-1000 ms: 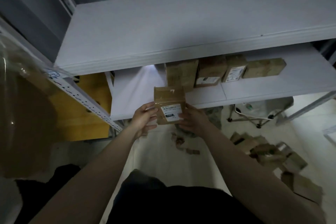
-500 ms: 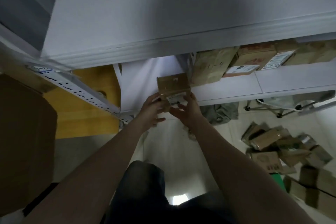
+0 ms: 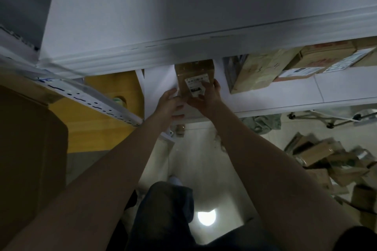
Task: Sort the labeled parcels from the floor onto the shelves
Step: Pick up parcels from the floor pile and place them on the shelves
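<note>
Labeled parcel [image 3: 192,71]: one, brown, over the left part of the lower shelf [image 3: 285,98]. Right hand [image 3: 206,101] grips its right side with the thumb on the label. Left hand [image 3: 170,102] touches its left edge, fingers fairly straight. Three shelved boxes [image 3: 259,71] stand to its right. The floor pile [image 3: 326,159] is blurred, uncounted.

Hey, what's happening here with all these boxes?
A person is putting a small brown cardboard parcel with a white label onto the white shelf, left of the brown parcels already there. The right hand grips its lower right side; the left hand touches its lower left edge. More parcels lie piled on the floor.
</note>
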Available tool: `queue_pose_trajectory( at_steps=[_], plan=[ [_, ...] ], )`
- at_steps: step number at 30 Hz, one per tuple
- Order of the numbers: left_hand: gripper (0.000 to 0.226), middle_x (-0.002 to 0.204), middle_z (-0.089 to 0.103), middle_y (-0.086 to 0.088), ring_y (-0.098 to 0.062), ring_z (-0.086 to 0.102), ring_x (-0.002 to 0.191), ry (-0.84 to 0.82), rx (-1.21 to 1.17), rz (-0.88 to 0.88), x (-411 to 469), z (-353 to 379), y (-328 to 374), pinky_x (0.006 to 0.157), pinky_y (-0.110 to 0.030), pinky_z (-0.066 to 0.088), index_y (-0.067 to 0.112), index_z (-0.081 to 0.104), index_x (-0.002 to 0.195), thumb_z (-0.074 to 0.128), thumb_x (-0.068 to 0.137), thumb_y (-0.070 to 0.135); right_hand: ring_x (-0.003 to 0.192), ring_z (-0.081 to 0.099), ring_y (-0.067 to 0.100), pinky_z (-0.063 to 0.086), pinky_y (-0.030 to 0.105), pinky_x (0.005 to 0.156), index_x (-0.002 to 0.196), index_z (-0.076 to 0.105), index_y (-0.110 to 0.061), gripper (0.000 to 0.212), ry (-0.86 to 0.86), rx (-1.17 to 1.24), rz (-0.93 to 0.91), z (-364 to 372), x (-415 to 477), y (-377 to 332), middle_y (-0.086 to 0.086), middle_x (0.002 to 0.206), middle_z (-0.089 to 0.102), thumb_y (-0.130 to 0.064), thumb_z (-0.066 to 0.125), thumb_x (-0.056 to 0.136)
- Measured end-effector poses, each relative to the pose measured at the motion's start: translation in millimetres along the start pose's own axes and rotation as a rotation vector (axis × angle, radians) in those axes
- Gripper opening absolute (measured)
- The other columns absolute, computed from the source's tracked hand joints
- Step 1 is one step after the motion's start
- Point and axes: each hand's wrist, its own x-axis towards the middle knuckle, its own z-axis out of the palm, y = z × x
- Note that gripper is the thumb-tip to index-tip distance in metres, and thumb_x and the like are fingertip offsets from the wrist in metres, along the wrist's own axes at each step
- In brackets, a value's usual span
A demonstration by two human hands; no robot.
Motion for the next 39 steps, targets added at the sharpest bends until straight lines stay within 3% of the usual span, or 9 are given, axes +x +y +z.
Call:
queue_pose_trajectory(
  at_steps=[5,11,15,20,23,26,29,33,39],
  plan=[
    [0.040,0.132,0.059,-0.010,-0.038,0.060,0.124,0.021,-0.055,-0.100,-5.0,-14.1,-8.6,0.103,-0.055,0.051,0.017,0.055,0.142,0.057,0.102,0.014,0.111,0.060,0.039,0.059,0.063,0.083,0.145,0.035,-0.031,0.056,-0.032,-0.039,-0.011,24.2,14.3,0.2,0.015,0.132,0.052,-0.006,0.051,0.098],
    [0.024,0.118,0.062,-0.013,-0.033,0.056,0.101,-0.006,-0.066,-0.188,-30.2,-11.3,-23.5,0.087,-0.047,0.054,0.011,0.063,0.123,0.061,0.099,0.012,0.103,0.063,0.022,0.049,0.037,0.080,0.148,0.032,-0.034,0.040,-0.078,-0.127,0.074,-7.5,-6.4,-1.3,0.007,0.123,0.057,-0.031,0.045,0.111],
    [0.014,0.118,0.069,-0.007,-0.030,0.066,0.102,-0.045,0.073,-0.218,-48.1,28.3,-30.9,0.102,-0.053,0.053,0.015,0.067,0.109,0.064,0.099,0.023,0.110,0.062,0.045,0.053,0.055,0.097,0.142,0.049,-0.015,0.036,0.048,0.002,0.117,-79.4,-42.9,-19.7,0.024,0.138,0.055,-0.023,0.055,0.107],
    [0.011,0.112,0.071,-0.004,-0.027,0.069,0.102,-0.139,0.307,-0.217,-75.2,152.0,-49.0,0.085,-0.046,0.060,0.020,0.067,0.107,0.060,0.100,0.023,0.095,0.069,0.029,0.058,0.048,0.098,0.120,0.062,-0.009,0.021,0.256,0.008,0.102,-225.0,-114.7,-54.9,0.014,0.119,0.066,-0.023,0.054,0.107],
    [0.018,0.109,0.068,-0.007,-0.027,0.067,0.098,-0.220,0.474,-0.210,-92.3,253.5,-83.1,0.084,-0.046,0.061,0.016,0.066,0.115,0.058,0.100,0.019,0.110,0.068,0.042,0.057,0.052,0.097,0.134,0.060,-0.010,0.031,0.395,0.173,0.079,-333.7,-157.7,-81.4,0.014,0.122,0.066,-0.023,0.055,0.106],
    [0.008,0.092,0.059,-0.009,-0.022,0.056,0.074,-0.299,0.582,-0.269,-116.3,360.9,-138.1,0.055,-0.035,0.059,0.014,0.061,0.108,0.057,0.101,0.015,0.116,0.064,0.042,0.056,0.052,0.098,0.143,0.054,-0.011,0.039,0.506,0.307,0.051,-451.4,-198.9,-93.7,0.013,0.133,0.061,-0.026,0.054,0.107],
    [0.015,0.079,0.054,-0.006,-0.019,0.048,0.061,-0.357,0.663,-0.322,-137.7,461.7,-202.4,0.068,-0.034,0.052,0.019,0.057,0.089,0.052,0.101,0.012,0.111,0.064,0.040,0.056,0.051,0.095,0.141,0.056,-0.011,0.038,0.619,0.422,0.047,-566.0,-234.5,-93.9,0.012,0.131,0.060,-0.027,0.054,0.106],
    [0.012,0.090,0.061,-0.002,-0.021,0.058,0.077,-0.449,0.799,-0.339,-155.9,572.9,-287.7,0.069,-0.034,0.047,0.021,0.060,0.106,0.052,0.102,0.013,0.107,0.064,0.041,0.055,0.052,0.096,0.136,0.058,-0.010,0.034,0.742,0.529,0.096,-694.5,-267.2,-80.6,0.013,0.127,0.061,-0.024,0.053,0.106],
    [0.018,0.091,0.063,-0.001,-0.018,0.058,0.072,-0.564,1.062,-0.365,-129.6,675.5,-415.0,0.065,-0.032,0.046,0.024,0.061,0.100,0.052,0.099,0.008,0.091,0.066,0.033,0.057,0.047,0.089,0.130,0.064,-0.013,0.031,0.855,0.458,0.218,-833.1,-259.9,-45.1,0.011,0.111,0.066,-0.025,0.059,0.102]
  ],
)
